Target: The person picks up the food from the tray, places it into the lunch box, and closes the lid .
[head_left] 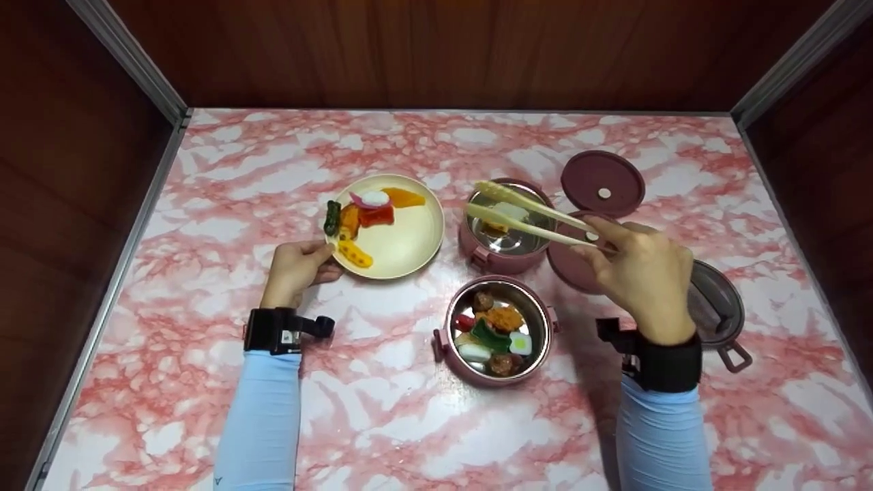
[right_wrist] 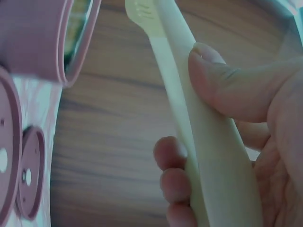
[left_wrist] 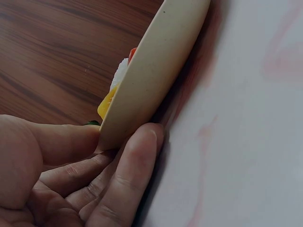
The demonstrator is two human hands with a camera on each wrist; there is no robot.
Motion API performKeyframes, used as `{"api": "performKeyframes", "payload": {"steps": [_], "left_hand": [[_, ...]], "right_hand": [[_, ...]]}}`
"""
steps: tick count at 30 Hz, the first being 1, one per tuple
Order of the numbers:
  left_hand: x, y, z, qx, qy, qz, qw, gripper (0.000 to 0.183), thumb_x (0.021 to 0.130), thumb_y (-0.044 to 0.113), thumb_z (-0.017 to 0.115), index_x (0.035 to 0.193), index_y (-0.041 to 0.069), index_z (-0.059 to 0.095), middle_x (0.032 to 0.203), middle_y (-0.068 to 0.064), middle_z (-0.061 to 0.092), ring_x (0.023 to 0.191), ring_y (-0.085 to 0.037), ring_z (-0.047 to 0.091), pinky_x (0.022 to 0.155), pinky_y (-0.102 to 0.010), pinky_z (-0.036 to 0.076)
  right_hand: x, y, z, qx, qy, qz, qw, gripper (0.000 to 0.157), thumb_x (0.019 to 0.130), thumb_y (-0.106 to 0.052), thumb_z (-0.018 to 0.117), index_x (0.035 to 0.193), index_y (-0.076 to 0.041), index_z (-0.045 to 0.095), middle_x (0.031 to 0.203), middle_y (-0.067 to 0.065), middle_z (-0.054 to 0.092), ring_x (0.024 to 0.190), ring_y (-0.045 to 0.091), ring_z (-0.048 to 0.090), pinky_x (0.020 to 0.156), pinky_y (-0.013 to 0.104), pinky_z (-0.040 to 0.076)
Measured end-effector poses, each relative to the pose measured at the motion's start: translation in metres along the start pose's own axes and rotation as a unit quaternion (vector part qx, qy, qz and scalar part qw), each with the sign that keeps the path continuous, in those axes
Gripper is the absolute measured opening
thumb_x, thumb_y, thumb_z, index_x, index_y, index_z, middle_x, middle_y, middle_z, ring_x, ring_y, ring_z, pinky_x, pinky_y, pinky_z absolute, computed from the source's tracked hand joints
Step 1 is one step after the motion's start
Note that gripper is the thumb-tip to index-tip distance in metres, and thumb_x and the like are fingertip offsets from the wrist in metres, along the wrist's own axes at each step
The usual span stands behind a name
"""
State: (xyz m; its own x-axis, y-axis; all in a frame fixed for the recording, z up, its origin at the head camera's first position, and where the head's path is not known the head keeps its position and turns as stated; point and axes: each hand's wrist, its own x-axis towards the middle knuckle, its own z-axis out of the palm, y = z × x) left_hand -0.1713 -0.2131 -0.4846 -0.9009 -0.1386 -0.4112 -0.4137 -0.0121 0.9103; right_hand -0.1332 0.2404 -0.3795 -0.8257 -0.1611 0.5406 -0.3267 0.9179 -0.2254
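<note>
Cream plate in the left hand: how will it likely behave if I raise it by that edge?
The plate will probably stay stiff, given its evenly curved wall. Its far side may dip, since the left hand pinches just one edge. The green piece could drop off first, as it sits right at the rim.

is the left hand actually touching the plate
Touching: the left wrist view shows the left hand pinching the plate at its rim, with a finger against its underside.
</note>
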Motion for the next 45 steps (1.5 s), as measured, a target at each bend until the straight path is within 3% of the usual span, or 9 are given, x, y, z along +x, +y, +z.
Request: {"api": "performKeyframes", "payload": {"steps": [8,12,15,19,26,29,34,41,45], "left_hand": [[-0.001,-0.001,-0.003,-0.006,0.007,-0.004,1.0,0.041,0.1,0.013,0.06,0.133,-0.01,0.055,0.082,-0.01,0.07,0.069,-0.016,0.07,0.07,-0.028,0.06],[0.0,-0.002,-0.002,-0.002,0.006,0.0,1.0,0.04,0.1,0.012,0.059,0.133,-0.011,0.055,0.086,-0.012,0.07,0.069,-0.017,0.071,0.07,-0.029,0.06],[0.002,-0.002,0.0,-0.002,0.004,0.004,1.0,0.04,0.1,0.012,0.059,0.133,-0.011,0.054,0.089,-0.015,0.07,0.069,-0.017,0.071,0.071,-0.03,0.06],[0.004,0.003,0.003,-0.001,-0.002,0.004,1.0,0.041,0.1,0.012,0.059,0.133,-0.011,0.054,0.09,-0.016,0.07,0.068,-0.017,0.071,0.071,-0.03,0.06],[0.003,0.004,0.001,-0.004,-0.003,-0.001,1.0,0.041,0.101,0.012,0.058,0.134,-0.012,0.053,0.083,-0.01,0.071,0.067,-0.015,0.071,0.069,-0.029,0.06],[0.003,0.001,0.0,-0.002,-0.001,-0.005,1.0,0.042,0.101,0.013,0.059,0.134,-0.011,0.053,0.084,-0.011,0.07,0.068,-0.016,0.071,0.071,-0.029,0.06],[0.002,0.0,-0.002,0.001,0.0,-0.006,1.0,0.042,0.1,0.013,0.059,0.134,-0.011,0.053,0.084,-0.011,0.071,0.069,-0.016,0.071,0.071,-0.029,0.06],[0.003,0.001,-0.002,-0.003,-0.003,-0.001,1.0,0.043,0.1,0.013,0.059,0.135,-0.012,0.052,0.081,-0.011,0.07,0.068,-0.016,0.071,0.07,-0.029,0.06],[0.003,0.001,-0.001,-0.005,-0.004,-0.004,1.0,0.042,0.1,0.013,0.059,0.134,-0.012,0.053,0.08,-0.011,0.07,0.068,-0.016,0.071,0.07,-0.029,0.06]], "right_hand": [[0.005,-0.022,0.012,0.027,-0.024,-0.027,0.999,0.039,0.076,-0.031,0.086,0.113,-0.023,0.078,0.091,0.006,0.075,0.061,0.029,0.064,0.04,0.047,0.037],[0.016,-0.03,0.011,0.041,-0.048,-0.051,0.997,0.037,0.078,-0.033,0.085,0.112,-0.02,0.078,0.081,0.005,0.073,0.053,0.023,0.058,0.039,0.042,0.038],[0.039,-0.037,0.007,0.044,-0.087,-0.066,0.993,0.034,0.081,-0.038,0.082,0.111,-0.023,0.078,0.068,0.001,0.067,0.047,0.02,0.049,0.037,0.037,0.034],[0.085,-0.05,0.006,0.025,-0.147,-0.08,0.986,0.034,0.085,-0.048,0.076,0.114,-0.031,0.076,0.067,0.0,0.067,0.051,0.023,0.052,0.039,0.037,0.034],[0.156,-0.076,0.044,0.006,-0.298,-0.072,0.952,0.043,0.089,-0.051,0.069,0.125,-0.027,0.071,0.105,0.003,0.074,0.077,0.024,0.063,0.057,0.041,0.046],[0.172,-0.084,0.062,-0.014,-0.329,-0.09,0.94,0.033,0.09,-0.05,0.067,0.113,-0.028,0.075,0.098,0.0,0.074,0.082,0.024,0.062,0.06,0.044,0.045],[0.183,-0.093,0.081,-0.04,-0.346,-0.102,0.932,0.02,0.09,-0.046,0.069,0.098,-0.029,0.076,0.083,-0.003,0.07,0.081,0.024,0.06,0.058,0.047,0.045],[0.18,-0.093,0.097,-0.045,-0.356,-0.102,0.928,0.027,0.089,-0.043,0.071,0.109,-0.027,0.078,0.089,0.001,0.07,0.087,0.027,0.056,0.072,0.052,0.049],[0.176,-0.092,0.098,-0.054,-0.357,-0.1,0.927,0.026,0.089,-0.043,0.071,0.111,-0.031,0.077,0.089,-0.001,0.07,0.085,0.026,0.057,0.068,0.05,0.05]]}}
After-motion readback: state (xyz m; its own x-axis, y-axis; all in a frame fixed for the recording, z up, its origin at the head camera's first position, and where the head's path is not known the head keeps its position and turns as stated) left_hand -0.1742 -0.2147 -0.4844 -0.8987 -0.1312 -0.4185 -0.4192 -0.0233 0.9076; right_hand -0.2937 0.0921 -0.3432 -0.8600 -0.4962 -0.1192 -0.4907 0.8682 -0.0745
